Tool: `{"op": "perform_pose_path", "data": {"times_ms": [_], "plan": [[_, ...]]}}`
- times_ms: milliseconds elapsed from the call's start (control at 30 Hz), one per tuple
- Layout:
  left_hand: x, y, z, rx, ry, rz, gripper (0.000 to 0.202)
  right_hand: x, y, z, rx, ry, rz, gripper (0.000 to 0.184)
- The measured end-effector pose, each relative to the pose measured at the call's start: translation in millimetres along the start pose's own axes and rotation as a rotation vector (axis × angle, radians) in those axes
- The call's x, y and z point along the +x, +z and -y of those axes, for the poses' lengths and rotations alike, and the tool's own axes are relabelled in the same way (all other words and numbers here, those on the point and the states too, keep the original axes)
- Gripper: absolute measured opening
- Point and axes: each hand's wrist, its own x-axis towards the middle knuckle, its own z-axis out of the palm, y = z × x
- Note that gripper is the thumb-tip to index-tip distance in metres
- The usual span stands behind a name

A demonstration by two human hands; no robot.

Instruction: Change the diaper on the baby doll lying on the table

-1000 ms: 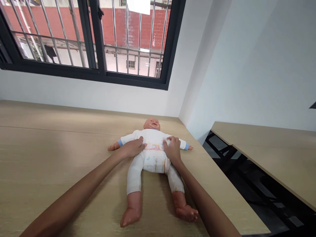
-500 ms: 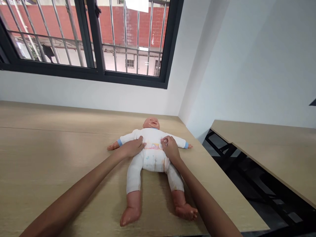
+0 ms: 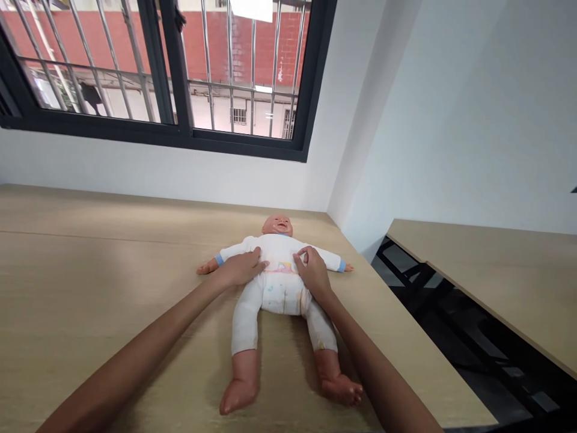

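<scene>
A baby doll (image 3: 276,246) lies on its back on the wooden tabletop, head toward the window and arms spread. It wears a white suit with blue cuffs and a printed white diaper (image 3: 282,294) with a coloured waistband. My left hand (image 3: 246,266) rests against the doll's side, its thumb on the waistband and its fingers apart on the suit. At the opposite side of the waist, my right hand (image 3: 313,270) has thumb and forefinger pinched together at the diaper's upper edge. What lies between those fingertips is mostly hidden.
The table's right edge runs beside the doll's arm (image 3: 328,260). Past a gap with a black metal frame (image 3: 451,313) stands a second wooden table (image 3: 487,264). A barred window (image 3: 243,141) and white walls (image 3: 451,120) stand behind.
The view has shifted very slightly. Both hands stay at the doll's waist, with barely any movement of the right fingers.
</scene>
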Motion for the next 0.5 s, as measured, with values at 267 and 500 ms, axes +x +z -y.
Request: {"op": "perform_pose_path", "data": {"times_ms": [267, 500], "plan": [[5.3, -1.2, 0.3, -0.083, 0.159, -0.073, 0.032, -1.1, -2.2, 3.6, 0.052, 0.091, 0.082, 0.027], [-3.0, -8.9, -1.5, -0.005, -0.041, 0.019, 0.054, 2.9, 8.6, -16.9, 0.181, 0.312, -0.181, 0.026]]}}
